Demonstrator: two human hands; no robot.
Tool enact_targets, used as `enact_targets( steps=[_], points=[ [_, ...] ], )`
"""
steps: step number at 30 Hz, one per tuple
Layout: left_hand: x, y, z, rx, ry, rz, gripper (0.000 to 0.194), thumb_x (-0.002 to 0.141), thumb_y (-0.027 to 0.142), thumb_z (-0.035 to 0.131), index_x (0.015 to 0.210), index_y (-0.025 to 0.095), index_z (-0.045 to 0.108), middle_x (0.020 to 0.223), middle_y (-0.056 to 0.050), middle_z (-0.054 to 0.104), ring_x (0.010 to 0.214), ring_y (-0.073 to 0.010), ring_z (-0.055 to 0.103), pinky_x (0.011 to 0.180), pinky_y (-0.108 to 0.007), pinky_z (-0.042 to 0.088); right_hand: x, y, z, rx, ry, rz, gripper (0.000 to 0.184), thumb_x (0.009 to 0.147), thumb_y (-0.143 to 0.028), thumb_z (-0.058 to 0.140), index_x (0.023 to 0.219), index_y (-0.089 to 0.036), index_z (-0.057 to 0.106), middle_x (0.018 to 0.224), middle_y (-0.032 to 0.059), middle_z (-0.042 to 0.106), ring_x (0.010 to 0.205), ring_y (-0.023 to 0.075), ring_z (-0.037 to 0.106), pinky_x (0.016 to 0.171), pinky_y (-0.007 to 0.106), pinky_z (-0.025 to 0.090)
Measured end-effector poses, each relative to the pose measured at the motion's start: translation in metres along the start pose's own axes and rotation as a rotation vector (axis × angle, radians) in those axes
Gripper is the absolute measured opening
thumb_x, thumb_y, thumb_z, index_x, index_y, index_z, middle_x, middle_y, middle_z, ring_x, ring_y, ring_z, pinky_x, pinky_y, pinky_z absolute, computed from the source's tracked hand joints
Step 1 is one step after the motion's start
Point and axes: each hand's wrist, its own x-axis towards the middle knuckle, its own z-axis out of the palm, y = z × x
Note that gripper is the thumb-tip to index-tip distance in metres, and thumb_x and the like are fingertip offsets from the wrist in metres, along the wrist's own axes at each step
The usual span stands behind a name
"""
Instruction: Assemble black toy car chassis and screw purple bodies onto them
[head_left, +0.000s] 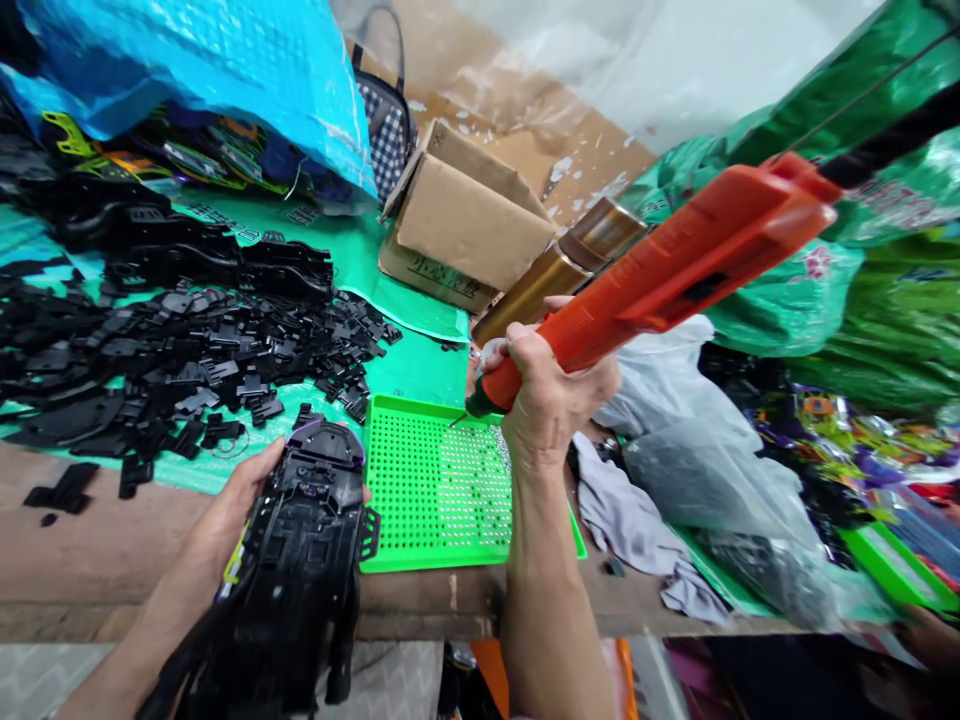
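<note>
My right hand point(546, 392) is closed round the lower end of an orange electric screwdriver point(675, 265), whose tip points down at a green perforated tray point(427, 490) holding several small screws. My left hand point(238, 500) grips a black plastic toy-car chassis point(300, 550) from the left side, holding it over the bench edge, just left of the tray. The fingers of the left hand are mostly hidden behind the chassis.
A heap of black plastic parts point(172, 350) covers the green mat on the left. A cardboard box point(461, 225) stands behind the tray, with a brass-coloured cylinder point(559, 265) beside it. Clear plastic bags point(697, 440) and a grey cloth point(630, 520) lie on the right.
</note>
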Motion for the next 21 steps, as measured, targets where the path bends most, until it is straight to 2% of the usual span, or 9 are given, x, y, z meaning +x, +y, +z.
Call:
enact_targets(
  steps=[4,8,12,17,21],
  points=[
    [-0.001,0.005,0.002,-0.016,0.073,-0.072,0.048,0.088,0.041,0.047,0.121,0.011,0.062,0.082,-0.005,0.078,0.099,-0.0249,0.070,0.085,-0.034,0.053,-0.002,-0.001,0.001,-0.099,-0.014,0.000,0.040,0.068,-0.039,0.074,0.098,-0.020,0.055,0.061,-0.0099,0.059,0.043,0.0124,0.060,0.047,0.028,0.052],
    [0.003,0.005,-0.006,0.018,-0.016,-0.081,0.050,0.086,0.045,0.050,0.125,0.014,0.060,0.092,-0.005,0.078,0.103,-0.0256,0.068,0.084,-0.032,0.054,-0.003,-0.002,0.004,-0.148,0.010,-0.043,0.036,0.069,-0.038,0.073,0.094,-0.020,0.055,0.060,-0.0094,0.060,0.045,0.0130,0.060,0.050,0.030,0.053],
    [0.007,0.006,-0.013,0.027,-0.072,-0.122,0.050,0.087,0.048,0.048,0.124,0.016,0.061,0.101,-0.005,0.076,0.108,-0.0262,0.066,0.078,-0.032,0.056,-0.002,-0.003,0.006,-0.106,0.045,-0.011,0.032,0.066,-0.035,0.075,0.083,-0.021,0.052,0.060,-0.0093,0.059,0.042,0.0125,0.058,0.044,0.028,0.050],
    [0.003,0.004,-0.006,-0.007,0.031,-0.051,0.045,0.089,0.047,0.046,0.115,0.016,0.066,0.098,-0.003,0.076,0.111,-0.0269,0.063,0.080,-0.033,0.055,-0.004,-0.003,0.004,-0.100,0.013,-0.017,0.035,0.069,-0.036,0.073,0.096,-0.022,0.055,0.062,-0.0096,0.059,0.044,0.0127,0.060,0.048,0.029,0.052],
    [0.001,0.002,-0.004,0.005,0.037,-0.022,0.044,0.089,0.047,0.046,0.105,0.015,0.071,0.098,-0.002,0.076,0.112,-0.0270,0.061,0.078,-0.032,0.055,-0.008,-0.001,0.004,-0.134,0.028,-0.036,0.034,0.070,-0.038,0.073,0.094,-0.022,0.055,0.061,-0.0094,0.058,0.046,0.0126,0.059,0.049,0.030,0.053]
  ],
)
